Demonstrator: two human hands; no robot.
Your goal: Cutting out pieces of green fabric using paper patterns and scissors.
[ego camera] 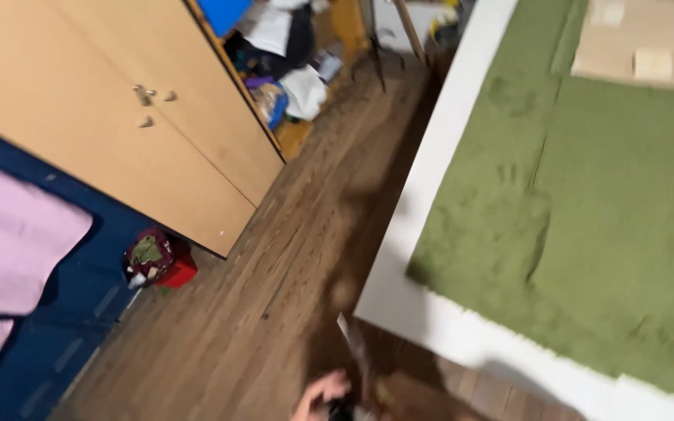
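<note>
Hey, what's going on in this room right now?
A person stands on a wood floor beside a white bed covered with a green blanket. Only one hand shows, at the bottom edge, on something small and dark that is too blurred to name; which hand it is cannot be told. A light wood wardrobe stands shut to the left, with a red bag at its foot.

Light wooden wardrobe (118,109), doors shut, standing on brown wood-plank floor (274,288). Red bag (161,261) at wardrobe's foot. Green blanket (587,218) spread over white bed (431,312). Cluttered shelf (282,62) beyond wardrobe.
</note>
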